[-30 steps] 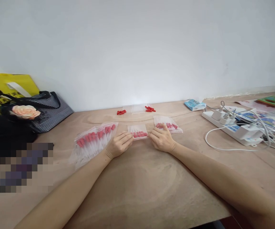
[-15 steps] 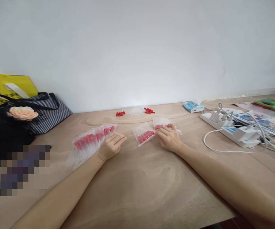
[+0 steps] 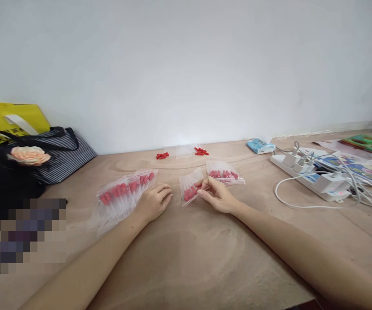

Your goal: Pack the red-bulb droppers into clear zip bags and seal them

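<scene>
On the wooden table (image 3: 186, 254), a fan of overlapping clear bags (image 3: 121, 200) with red pieces inside lies at the left. My left hand (image 3: 154, 201) rests beside its right end, fingers loosely curled and slightly apart, holding nothing visible. My right hand (image 3: 217, 196) has thumb and forefinger closed at the right edge of a small clear bag (image 3: 190, 184) holding several red pieces. Another clear bag (image 3: 225, 173) with red pieces lies just behind my right hand, touching or nearly touching it.
Loose red pieces (image 3: 162, 156) and a second red pile (image 3: 201, 151) lie near the wall beside clear bags (image 3: 185, 151). A blue packet (image 3: 261, 146), a white power strip (image 3: 315, 177) with cables and booklets are rightward. A striped bag (image 3: 66, 159) stands left.
My right hand has moved left and slightly nearer, off the right-hand bag and onto the small middle bag, which has turned and shifted nearer. My left hand has barely moved.
</scene>
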`<state>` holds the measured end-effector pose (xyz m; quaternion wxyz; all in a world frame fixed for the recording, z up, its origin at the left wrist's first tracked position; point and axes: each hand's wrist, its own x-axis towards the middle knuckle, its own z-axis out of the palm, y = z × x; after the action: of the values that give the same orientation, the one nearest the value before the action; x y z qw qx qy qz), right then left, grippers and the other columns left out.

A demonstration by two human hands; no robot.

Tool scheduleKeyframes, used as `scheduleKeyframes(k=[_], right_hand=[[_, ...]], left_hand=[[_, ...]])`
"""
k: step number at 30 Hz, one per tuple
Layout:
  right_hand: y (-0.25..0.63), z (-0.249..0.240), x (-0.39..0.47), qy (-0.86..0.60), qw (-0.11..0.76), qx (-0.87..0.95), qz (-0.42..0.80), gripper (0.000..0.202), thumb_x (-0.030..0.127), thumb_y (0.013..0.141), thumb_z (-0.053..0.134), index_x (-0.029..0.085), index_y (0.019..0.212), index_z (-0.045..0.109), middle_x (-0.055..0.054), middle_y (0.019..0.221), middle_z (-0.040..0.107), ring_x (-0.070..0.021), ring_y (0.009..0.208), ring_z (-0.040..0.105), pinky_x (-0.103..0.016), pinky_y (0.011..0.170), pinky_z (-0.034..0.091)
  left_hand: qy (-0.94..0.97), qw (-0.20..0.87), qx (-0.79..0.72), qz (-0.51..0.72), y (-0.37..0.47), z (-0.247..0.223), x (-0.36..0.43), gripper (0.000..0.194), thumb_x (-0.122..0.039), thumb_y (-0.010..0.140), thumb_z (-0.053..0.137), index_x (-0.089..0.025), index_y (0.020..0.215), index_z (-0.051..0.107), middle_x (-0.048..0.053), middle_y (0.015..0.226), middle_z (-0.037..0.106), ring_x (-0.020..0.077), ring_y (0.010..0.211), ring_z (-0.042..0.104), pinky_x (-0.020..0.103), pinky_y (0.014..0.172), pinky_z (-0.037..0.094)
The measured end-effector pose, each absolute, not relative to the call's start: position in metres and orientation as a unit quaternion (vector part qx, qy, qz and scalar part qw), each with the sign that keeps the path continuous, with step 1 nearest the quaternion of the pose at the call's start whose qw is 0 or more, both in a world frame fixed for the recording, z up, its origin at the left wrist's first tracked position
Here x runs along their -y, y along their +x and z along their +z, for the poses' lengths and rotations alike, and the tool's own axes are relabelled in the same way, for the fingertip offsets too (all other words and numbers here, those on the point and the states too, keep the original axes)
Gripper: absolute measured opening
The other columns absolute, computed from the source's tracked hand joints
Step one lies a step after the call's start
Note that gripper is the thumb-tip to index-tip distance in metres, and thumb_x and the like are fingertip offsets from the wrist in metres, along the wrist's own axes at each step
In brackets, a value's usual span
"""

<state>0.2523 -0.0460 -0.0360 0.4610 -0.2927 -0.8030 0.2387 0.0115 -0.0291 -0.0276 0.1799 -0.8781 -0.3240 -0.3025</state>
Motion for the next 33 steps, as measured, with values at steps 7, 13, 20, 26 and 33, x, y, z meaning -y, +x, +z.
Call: scheduleKeyframes(k=[7,13,20,26,33], right_hand=[[0.283,-0.032,0.027,-0.334,0.568,0.706,0.26,0.023,0.033,0.073,0.06,0.019,0.072,0.042,-0.005,0.089,0.056,-0.0149,0.085,0.055,-0.031,0.075,0.045],[0.326,-0.028,0.01,-0.408,0.591,0.632,0.293,0.032,0.046,0.069,0.06,0.019,0.065,0.042,0.001,0.074,0.055,-0.0118,0.068,0.056,-0.023,0.055,0.043],[0.343,-0.035,0.006,-0.572,0.468,0.648,0.185,0.033,0.051,0.07,0.051,0.018,0.066,0.051,0.002,0.058,0.056,-0.0111,0.051,0.048,-0.023,0.049,0.035],[0.336,-0.029,0.016,-0.642,0.38,0.666,-0.011,0.032,0.047,0.075,0.047,0.019,0.065,0.057,-0.003,0.067,0.062,-0.0168,0.065,0.054,-0.03,0.066,0.036],[0.321,-0.029,0.023,-0.54,0.398,0.694,-0.261,0.024,0.034,0.079,0.049,0.018,0.063,0.056,-0.003,0.073,0.063,-0.0186,0.08,0.051,-0.04,0.086,0.022]], left_hand=[[-0.881,0.185,0.342,-0.269,0.009,-0.027,0.029,0.024,-0.024,0.085,0.042,-0.017,0.075,0.062,0.004,0.081,0.065,0.0163,0.07,0.061,0.028,0.064,0.049],[-0.884,0.146,0.389,-0.214,0.011,-0.022,0.032,0.024,-0.023,0.085,0.04,-0.017,0.08,0.063,0.004,0.086,0.065,0.0179,0.076,0.061,0.03,0.068,0.048],[-0.862,0.171,0.426,-0.217,0.013,-0.015,0.034,0.024,-0.03,0.083,0.044,-0.018,0.078,0.064,0.005,0.086,0.066,0.0208,0.083,0.059,0.035,0.079,0.043],[-0.731,0.141,0.638,-0.199,-0.04,0.03,0.01,0.022,-0.031,0.08,0.046,-0.018,0.088,0.063,0.009,0.097,0.063,0.0265,0.089,0.056,0.04,0.075,0.043],[-0.612,-0.16,0.719,-0.288,-0.131,0.034,-0.012,0.052,-0.042,0.047,0.074,-0.01,0.086,0.061,0.012,0.077,0.066,0.0216,0.068,0.059,0.031,0.056,0.047]])
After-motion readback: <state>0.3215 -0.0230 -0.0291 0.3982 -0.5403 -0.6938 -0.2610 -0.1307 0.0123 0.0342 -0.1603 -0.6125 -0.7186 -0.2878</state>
